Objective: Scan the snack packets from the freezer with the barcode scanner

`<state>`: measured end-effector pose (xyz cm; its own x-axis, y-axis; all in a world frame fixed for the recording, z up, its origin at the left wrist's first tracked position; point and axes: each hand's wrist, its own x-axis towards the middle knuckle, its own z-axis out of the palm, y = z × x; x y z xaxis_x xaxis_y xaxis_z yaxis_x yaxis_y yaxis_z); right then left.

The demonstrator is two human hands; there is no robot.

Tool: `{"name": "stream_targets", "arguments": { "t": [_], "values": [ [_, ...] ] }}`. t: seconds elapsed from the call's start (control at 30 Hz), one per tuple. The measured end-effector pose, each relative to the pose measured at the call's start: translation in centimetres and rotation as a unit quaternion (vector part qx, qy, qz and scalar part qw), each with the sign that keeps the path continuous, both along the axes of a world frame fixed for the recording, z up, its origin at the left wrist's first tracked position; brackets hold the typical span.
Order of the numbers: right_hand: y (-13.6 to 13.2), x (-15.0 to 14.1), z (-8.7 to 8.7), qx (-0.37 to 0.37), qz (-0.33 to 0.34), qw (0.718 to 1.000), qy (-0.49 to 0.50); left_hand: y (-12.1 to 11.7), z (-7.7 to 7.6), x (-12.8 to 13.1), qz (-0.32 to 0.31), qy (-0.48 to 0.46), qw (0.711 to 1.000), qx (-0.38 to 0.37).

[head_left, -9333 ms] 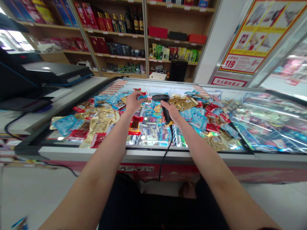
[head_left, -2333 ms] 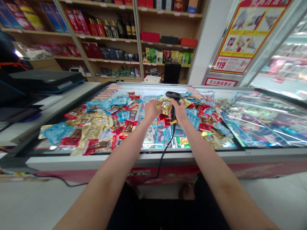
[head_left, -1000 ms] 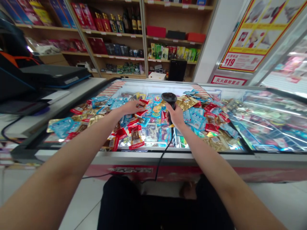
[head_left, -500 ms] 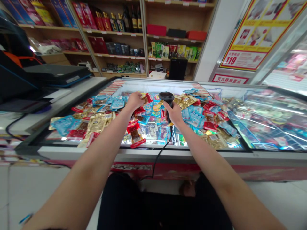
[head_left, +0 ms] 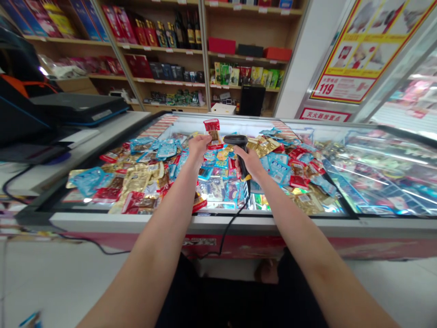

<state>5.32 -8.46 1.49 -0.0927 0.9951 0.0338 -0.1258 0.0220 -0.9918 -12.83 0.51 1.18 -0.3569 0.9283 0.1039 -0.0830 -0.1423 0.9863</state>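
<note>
Between the fingers of my left hand is a small snack packet, clear in the middle with red ends, held upright above the freezer top. My right hand is wrapped round the handle of a black barcode scanner, whose head points left toward the packet, a short way apart from it. From the scanner's base a black cable hangs over the front edge. Under and around both hands lie many loose packets: blue ones, gold ones and red ones.
The chest freezer has a glass top, with its right section showing goods inside. A counter at left carries a black device. Shelves with bottles and boxes stand behind. Another cable hangs at front left.
My left hand has moved right and lifted the red-ended packet upright beside the scanner head. The scanner has stayed nearly in place, its head turned slightly toward the packet.
</note>
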Motion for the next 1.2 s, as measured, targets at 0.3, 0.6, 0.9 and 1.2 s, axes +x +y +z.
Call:
{"name": "stream_targets", "arguments": {
  "t": [0.3, 0.6, 0.9, 1.2],
  "values": [
    [0.3, 0.7, -0.5, 0.008, 0.047, 0.999, -0.016, 0.1, -0.2, 0.5, -0.002, -0.025, 1.000, -0.007],
    [0.2, 0.9, -0.3, 0.000, 0.065, 0.998, -0.019, 0.6, -0.9, 0.4, 0.003, 0.001, 1.000, 0.014],
    [0.0, 1.0, -0.1, 0.000, 0.084, 0.996, -0.023, 1.1, -1.3, 0.3, 0.006, -0.013, 1.000, 0.023],
    [-0.4, 1.0, 0.3, -0.006, 0.077, 0.997, -0.027, 0.6, -1.0, 0.3, 0.005, -0.014, 1.000, 0.019]
  ]
}}
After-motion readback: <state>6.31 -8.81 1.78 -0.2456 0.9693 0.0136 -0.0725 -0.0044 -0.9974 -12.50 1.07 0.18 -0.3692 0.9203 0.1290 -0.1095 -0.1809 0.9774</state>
